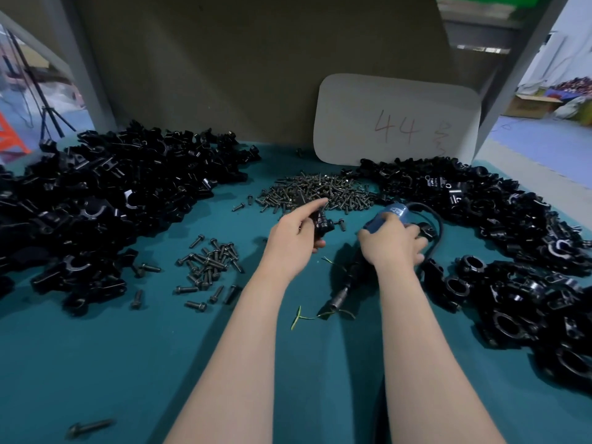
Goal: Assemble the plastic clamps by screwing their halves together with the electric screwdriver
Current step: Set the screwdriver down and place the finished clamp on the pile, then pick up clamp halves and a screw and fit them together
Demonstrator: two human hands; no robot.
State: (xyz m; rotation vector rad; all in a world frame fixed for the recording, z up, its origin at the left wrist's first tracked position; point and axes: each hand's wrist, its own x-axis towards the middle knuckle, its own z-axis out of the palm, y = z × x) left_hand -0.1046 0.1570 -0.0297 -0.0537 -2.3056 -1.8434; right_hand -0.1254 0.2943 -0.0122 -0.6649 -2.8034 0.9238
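Where the mat (128, 363) comes closest to the person, we find only a lone screw (89, 427) by its near left corner and a few green wisps (307, 315) near the middle. Just past those, the electric screwdriver (350, 277) lies with its tip pointing back toward the near edge. The right hand (392, 243) has its fingers curled round the blue body. Beside it the left hand (293, 238) pinches a black clamp (323, 224) between thumb and fingers — whether a screw already sits in it we cannot tell. A small scatter of screws (209, 264) lies left of that hand, and a bigger heap of screws (317, 190) sits beyond, toward the far edge. Loose halves (105, 200) are piled along the left edge. More black parts (480, 193) line the right edge, with what look like joined clamps (528, 315) nearer us. A white card (397, 120) marked 44 leans at the far edge. We judge the step to be readying one clamp for fastening: next the driver must be lifted and its tip set onto a seated screw, with the halves held aligned.
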